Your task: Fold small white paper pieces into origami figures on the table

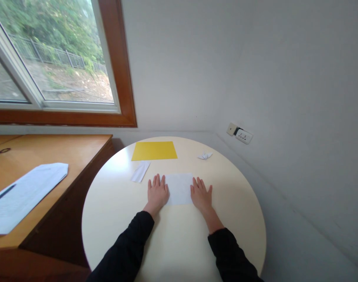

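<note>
no legible text, print on desk papers point(23, 196) too blurred

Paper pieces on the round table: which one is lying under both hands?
The flat white sheet between the left hand and right hand. The yellow sheet, folded white piece and crumpled scrap lie farther off, untouched.
</note>
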